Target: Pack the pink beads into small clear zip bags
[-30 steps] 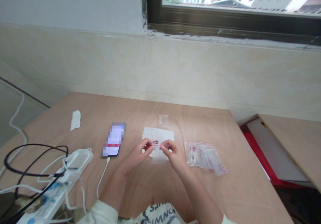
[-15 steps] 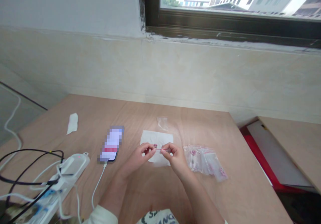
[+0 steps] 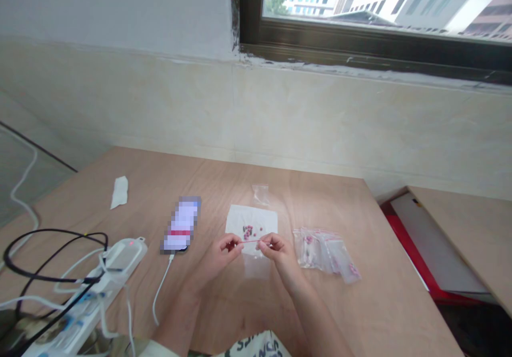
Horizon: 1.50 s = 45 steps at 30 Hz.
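You pinch one small clear zip bag with a red strip (image 3: 254,263) by its top corners, left hand (image 3: 218,255) on one end and right hand (image 3: 278,250) on the other. It hangs just above the wooden bench (image 3: 200,181), at the near edge of the single white paper sheet (image 3: 266,218), and looks unfilled. A cluster of pink beads (image 3: 248,232), too tiny to count, lies loose on the sheet. To the right, a heap of several bead-filled clear bags (image 3: 324,247) looks finished. One spare clear bag (image 3: 261,193) lies beyond the sheet.
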Motion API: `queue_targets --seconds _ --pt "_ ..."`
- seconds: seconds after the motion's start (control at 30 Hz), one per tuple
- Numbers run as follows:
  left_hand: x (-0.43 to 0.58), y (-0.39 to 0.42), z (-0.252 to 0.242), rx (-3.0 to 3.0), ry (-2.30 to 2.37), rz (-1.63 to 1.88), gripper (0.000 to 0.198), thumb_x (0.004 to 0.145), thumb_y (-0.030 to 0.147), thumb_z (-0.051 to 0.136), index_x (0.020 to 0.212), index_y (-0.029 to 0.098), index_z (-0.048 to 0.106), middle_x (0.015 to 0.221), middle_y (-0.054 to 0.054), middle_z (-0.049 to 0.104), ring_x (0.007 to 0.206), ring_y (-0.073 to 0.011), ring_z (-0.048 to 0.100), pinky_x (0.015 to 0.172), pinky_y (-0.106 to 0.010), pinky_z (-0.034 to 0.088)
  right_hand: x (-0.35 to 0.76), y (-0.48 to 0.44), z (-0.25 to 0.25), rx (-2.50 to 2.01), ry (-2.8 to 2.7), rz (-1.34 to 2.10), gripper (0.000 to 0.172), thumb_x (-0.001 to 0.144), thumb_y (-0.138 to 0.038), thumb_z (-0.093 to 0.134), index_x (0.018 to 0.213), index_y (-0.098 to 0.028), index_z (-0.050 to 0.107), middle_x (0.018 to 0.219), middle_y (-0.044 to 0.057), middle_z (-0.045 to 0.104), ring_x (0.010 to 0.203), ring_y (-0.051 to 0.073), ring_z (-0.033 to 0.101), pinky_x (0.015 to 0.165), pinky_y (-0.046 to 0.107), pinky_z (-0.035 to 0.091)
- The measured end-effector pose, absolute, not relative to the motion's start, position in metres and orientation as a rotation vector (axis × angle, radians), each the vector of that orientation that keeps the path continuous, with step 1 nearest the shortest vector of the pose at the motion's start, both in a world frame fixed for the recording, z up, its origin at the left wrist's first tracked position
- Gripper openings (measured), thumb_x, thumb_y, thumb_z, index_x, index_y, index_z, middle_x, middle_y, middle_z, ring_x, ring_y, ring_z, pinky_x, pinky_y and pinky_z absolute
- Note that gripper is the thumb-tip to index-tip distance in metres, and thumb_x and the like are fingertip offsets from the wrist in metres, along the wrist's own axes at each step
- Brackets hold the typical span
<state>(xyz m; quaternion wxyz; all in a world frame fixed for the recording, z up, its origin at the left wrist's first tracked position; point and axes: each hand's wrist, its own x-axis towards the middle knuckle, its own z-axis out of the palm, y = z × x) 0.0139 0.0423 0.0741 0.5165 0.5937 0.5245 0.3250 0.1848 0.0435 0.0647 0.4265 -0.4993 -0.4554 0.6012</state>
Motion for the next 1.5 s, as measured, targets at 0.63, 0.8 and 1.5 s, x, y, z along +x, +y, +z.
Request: queue_targets --seconds 0.63,0.8,1.5 --pt "-0.001 0.066 0.059 1.155 1.406 0.801 0.039 0.066 0.048 0.051 0.087 0.016 0.056 0.083 -0.005 0.06 0.072 -0.0158 0.053 0.062 -0.024 0.041 0.186 0.187 0.023 -1.691 -1.118 0.769 0.022 0.057 -0.032 0.058 0.07 -0.015 0.05 0.066 0.007 0.056 0.067 0.02 0.05 0.063 0.033 0.038" --pt "-0.011 0.067 0.055 1.149 1.443 0.798 0.038 0.067 0.047 0.051 0.088 0.015 0.056 0.084 -0.006 0.06 0.074 -0.017 0.054 0.061 -0.024 0.041 0.228 0.135 0.034 -1.865 -1.352 0.174 0.032 0.066 -0.031 0.046 0.09 -0.01 0.051 0.086 0.015 0.054 0.083 0.026 0.046 0.075 0.04 0.032" --pt "0.008 0.029 0.078 1.305 1.311 0.751 0.03 0.074 0.035 0.047 0.097 0.019 0.055 0.099 -0.006 0.057 0.082 -0.0158 0.052 0.071 -0.024 0.039 0.272 0.0 0.078 -1.772 -1.216 0.667 0.034 0.072 -0.043 0.045 0.082 -0.014 0.059 0.081 0.01 0.063 0.077 0.022 0.057 0.068 0.032 0.043"
